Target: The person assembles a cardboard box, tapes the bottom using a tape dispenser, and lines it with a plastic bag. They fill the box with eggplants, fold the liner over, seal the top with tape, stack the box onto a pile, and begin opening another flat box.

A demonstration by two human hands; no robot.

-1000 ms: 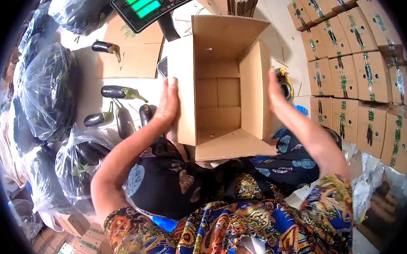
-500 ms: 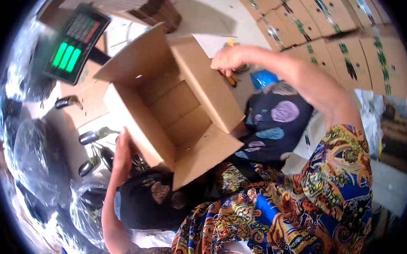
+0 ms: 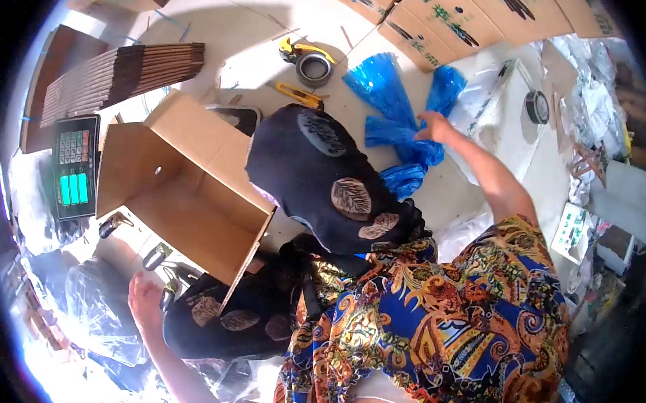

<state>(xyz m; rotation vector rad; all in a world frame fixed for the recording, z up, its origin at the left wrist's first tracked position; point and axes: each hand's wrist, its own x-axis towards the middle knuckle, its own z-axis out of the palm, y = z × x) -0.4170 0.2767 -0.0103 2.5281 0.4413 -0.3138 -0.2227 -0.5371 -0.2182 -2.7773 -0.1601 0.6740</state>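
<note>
My right hand [image 3: 438,129] is over the blue plastic bags [image 3: 401,142] on the floor beside my right knee; its fingers look apart and touch or nearly touch the plastic. At lower left, my left hand [image 3: 145,297] has its fingers apart and holds nothing, close to a dark eggplant [image 3: 170,293]. An open cardboard box [image 3: 194,214] stands tilted in the view between my hands, with neither hand on it. More eggplants [image 3: 156,258] lie left of the box. The scale display [image 3: 76,169] glows green behind the box.
A stack of flattened cartons [image 3: 126,73] is at upper left. On the floor are a yellow cutter [image 3: 299,94] and a tape roll [image 3: 314,69]. Printed boxes [image 3: 445,23] line the top right. A white foam box [image 3: 503,121] carries another tape roll [image 3: 537,108]. Clear bags [image 3: 101,312] lie left.
Both hands have left the cardboard box. My right hand has moved right to the blue bags, and my left hand sits lower by the eggplants. The view has turned toward the right.
</note>
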